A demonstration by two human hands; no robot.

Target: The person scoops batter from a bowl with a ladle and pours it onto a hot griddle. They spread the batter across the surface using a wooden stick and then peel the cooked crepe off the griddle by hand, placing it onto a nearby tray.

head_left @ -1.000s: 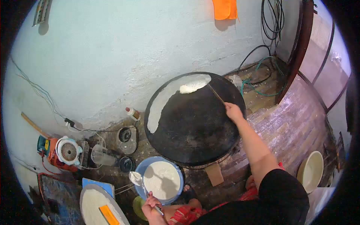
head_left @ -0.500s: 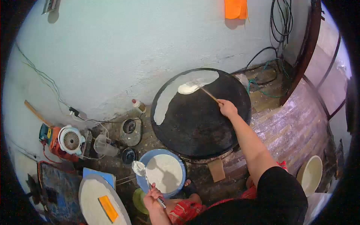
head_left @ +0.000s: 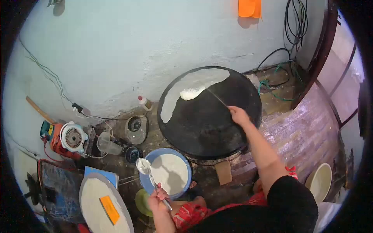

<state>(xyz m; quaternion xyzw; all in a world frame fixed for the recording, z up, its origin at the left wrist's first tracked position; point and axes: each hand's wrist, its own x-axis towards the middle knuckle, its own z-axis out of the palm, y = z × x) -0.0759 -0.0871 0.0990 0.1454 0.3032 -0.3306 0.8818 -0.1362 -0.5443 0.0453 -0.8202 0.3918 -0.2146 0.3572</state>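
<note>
On the round black griddle [head_left: 211, 128], a curved band of white batter [head_left: 172, 99] runs along the far left edge, with a thick mound [head_left: 191, 93] at its inner side. My right hand [head_left: 239, 115] is closed round the thin handle of a batter spreader [head_left: 218, 98]; its far end is at the batter and hard to make out. My left hand [head_left: 158, 198] grips a metal ladle [head_left: 143, 166] whose bowl is coated with batter. That bowl is over the left rim of a blue basin [head_left: 147, 182] filled with white batter.
Left of the basin are a round white-topped board [head_left: 95, 206] bearing an orange scraper [head_left: 109, 210], a clear jug [head_left: 108, 143] and a small fan [head_left: 74, 138]. A bottle [head_left: 145, 103] stands by the wall. A cream basin [head_left: 318, 182] is at right.
The mound of batter has shifted a little left on the griddle, and the spreader has turned with it. My left hand still holds the ladle by the basin. The view has shifted slightly.
</note>
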